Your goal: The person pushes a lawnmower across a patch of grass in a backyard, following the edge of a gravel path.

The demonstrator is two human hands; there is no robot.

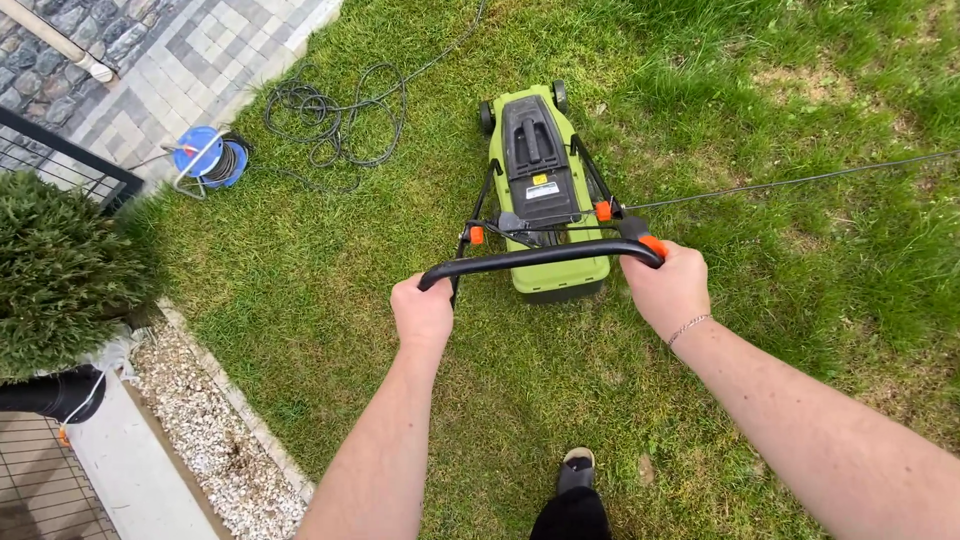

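Note:
A green and black electric lawn mower (pixel 540 170) stands on the grass ahead of me. Its black curved handlebar (pixel 540 257) runs across in front of my arms. My left hand (pixel 422 310) is closed around the bar's left end. My right hand (pixel 668 288) grips the right end, just below an orange lever. A thin bracelet sits on my right wrist. A black power cable (pixel 800 180) stretches from the handle off to the right. My dark shoe (pixel 576 470) shows at the bottom.
A blue cable reel (pixel 212 156) and a loose coil of black cable (pixel 335 115) lie at the lawn's far left edge, beside grey paving (pixel 180 60). A green shrub (pixel 55 270), a gravel strip (pixel 205 430) and a black fence stand at the left.

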